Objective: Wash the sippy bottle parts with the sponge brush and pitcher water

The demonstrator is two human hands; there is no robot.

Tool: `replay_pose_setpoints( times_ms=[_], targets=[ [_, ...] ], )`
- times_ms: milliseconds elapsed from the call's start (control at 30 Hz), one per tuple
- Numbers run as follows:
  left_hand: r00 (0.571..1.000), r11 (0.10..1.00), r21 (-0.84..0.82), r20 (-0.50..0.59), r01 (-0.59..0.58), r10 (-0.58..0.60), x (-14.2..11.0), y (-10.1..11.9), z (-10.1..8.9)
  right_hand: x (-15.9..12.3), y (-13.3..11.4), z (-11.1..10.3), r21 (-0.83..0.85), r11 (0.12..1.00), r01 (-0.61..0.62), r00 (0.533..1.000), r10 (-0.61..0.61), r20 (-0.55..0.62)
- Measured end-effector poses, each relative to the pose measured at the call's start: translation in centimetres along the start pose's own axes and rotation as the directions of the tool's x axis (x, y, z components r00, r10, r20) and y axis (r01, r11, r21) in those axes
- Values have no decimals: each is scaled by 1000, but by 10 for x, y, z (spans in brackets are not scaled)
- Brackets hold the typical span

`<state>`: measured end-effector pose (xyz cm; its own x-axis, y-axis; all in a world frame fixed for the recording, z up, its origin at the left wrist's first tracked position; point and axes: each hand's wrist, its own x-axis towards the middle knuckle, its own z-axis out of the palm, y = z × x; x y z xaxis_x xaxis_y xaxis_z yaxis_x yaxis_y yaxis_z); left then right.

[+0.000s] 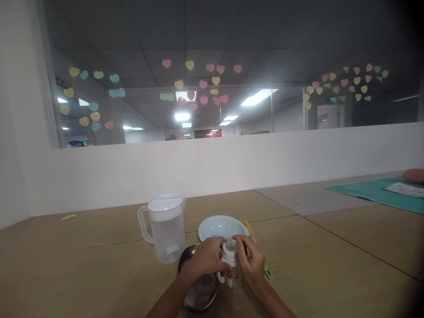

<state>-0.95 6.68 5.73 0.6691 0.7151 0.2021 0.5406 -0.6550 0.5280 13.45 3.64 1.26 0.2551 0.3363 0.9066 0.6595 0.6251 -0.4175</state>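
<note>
A baby bottle with a white collar and a clear teat stands upright between my two hands, low in the middle of the head view. My left hand is wrapped round its left side, thumb low and fingers near the collar. On the other side, my right hand has its fingers bent in against the collar, fingertips beside the teat. The lower bottle is see-through, and white handle-like parts show under my left hand. A shiny metal dish lies partly hidden beneath my left forearm.
Behind my hands sits a white bowl. A lidded plastic pitcher stands to the left. A yellow handle and a green handle end show at the right. Farther right lies a teal cloth; a white wall backs the table.
</note>
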Motion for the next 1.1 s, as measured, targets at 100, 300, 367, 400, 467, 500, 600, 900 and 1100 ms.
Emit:
replay_pose_setpoints(
  times_ms=[100,300,367,400,467,500,600,900,1100],
  targets=[
    [1000,1000,-13,2,-11,11,1,-1,0,-3,-7,-1,38,987,153,987,-155,33],
    [1000,997,-73,22,-14,16,3,-3,0,-10,-6,3,55,998,12,1000,-11,-17],
    [1000,997,-77,27,-11,13,3,-3,-1,-12,-4,5,46,997,-64,997,66,-37],
    [1000,997,-72,25,-10,12,3,-2,-1,-12,-4,5,45,996,-79,996,80,-34],
    [1000,998,-58,14,-16,17,2,-2,-1,-14,-6,6,52,997,-53,998,54,-20],
    [1000,998,-51,6,-20,20,2,-2,-1,-14,-7,6,59,998,-23,1000,23,-13],
    [1000,999,-50,-15,-18,18,1,-2,0,-15,-10,5,85,994,63,998,-63,-7],
    [1000,999,-45,7,3,-3,1,-5,-1,-7,-4,7,150,928,-341,936,350,-35],
    [1000,1000,12,17,13,-14,2,-4,-1,-4,3,8,213,869,-446,890,457,-2]
  ],
)
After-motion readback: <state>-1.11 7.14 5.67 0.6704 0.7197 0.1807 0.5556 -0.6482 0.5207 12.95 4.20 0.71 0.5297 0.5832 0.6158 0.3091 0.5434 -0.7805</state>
